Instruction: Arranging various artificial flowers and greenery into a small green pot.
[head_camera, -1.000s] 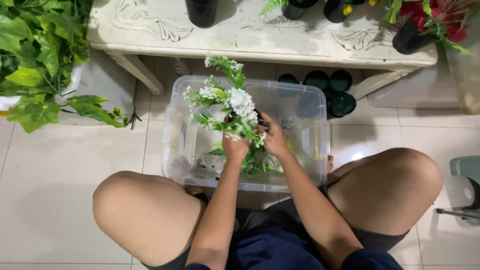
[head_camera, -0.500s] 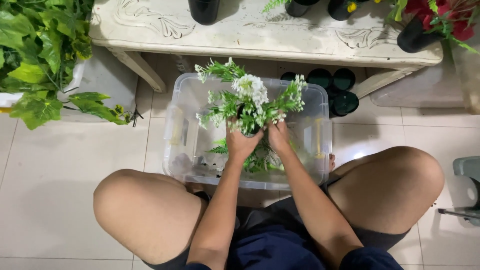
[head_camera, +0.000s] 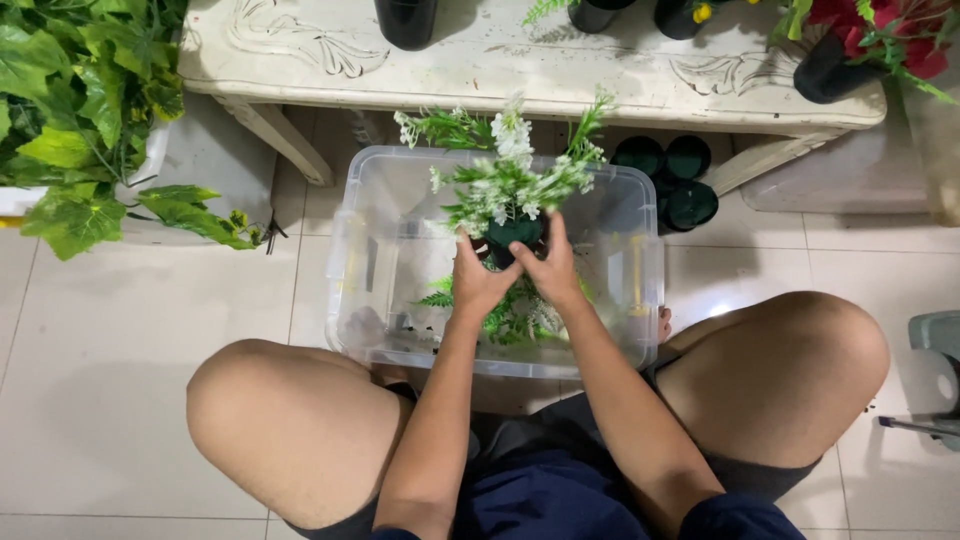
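Observation:
A small dark pot of artificial white flowers and green sprigs (head_camera: 512, 185) is held above a clear plastic bin (head_camera: 370, 270) on the tiled floor. My left hand (head_camera: 478, 280) grips the pot from the left and my right hand (head_camera: 548, 268) grips it from the right, both wrapped around its dark base. More green and white artificial foliage (head_camera: 515, 318) lies in the bottom of the bin under my hands. I sit cross-legged with the bin between my knees.
A pale carved low table (head_camera: 520, 60) stands behind the bin, bearing dark pots and a red-flowered plant (head_camera: 860, 40). Several empty dark pots (head_camera: 670, 180) sit under it. Large green leaves (head_camera: 80, 110) fill the left. A grey object (head_camera: 940, 370) lies at right.
The flower bunch has been turned upright and raised slightly toward the far side of the bin. Both hands have shifted down onto its dark pot.

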